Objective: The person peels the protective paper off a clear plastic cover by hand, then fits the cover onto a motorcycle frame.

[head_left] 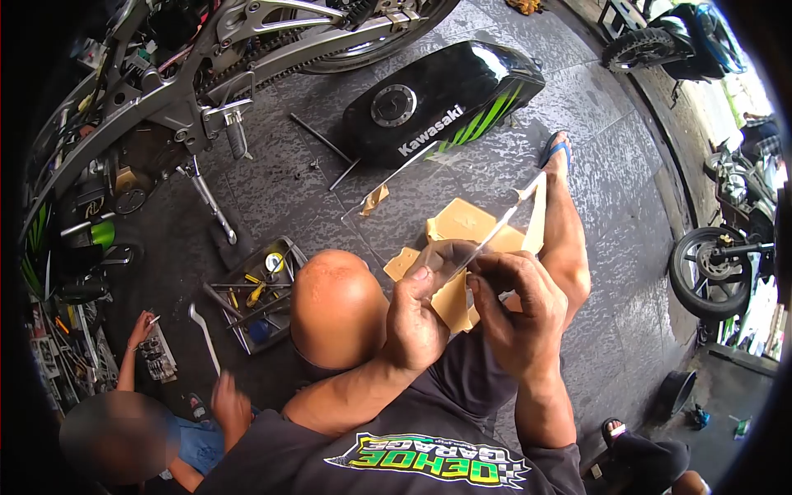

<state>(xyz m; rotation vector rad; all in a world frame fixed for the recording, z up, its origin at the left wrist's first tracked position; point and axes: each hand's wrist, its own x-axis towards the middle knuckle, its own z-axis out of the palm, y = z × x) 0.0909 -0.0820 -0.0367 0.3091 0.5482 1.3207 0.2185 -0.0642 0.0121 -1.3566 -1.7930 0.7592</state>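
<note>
Both hands are raised above my lap, close together. My left hand is closed, its thumb pressed against the edge of a small tan, paper-like piece. Curled fingers and thumb of my right hand pinch the other side of that piece. Clear plastic film with a whitish edge stretches up from the hands; which fingers touch it is hard to tell. Beyond them a larger tan piece lies on the floor, with a smaller tan piece and a crumpled brown scrap to its left.
A black and green Kawasaki fuel tank rests on the floor ahead. At upper left stands a partly stripped motorcycle. A tool tray is left of my knee. Another person's hand is near a wrench at lower left.
</note>
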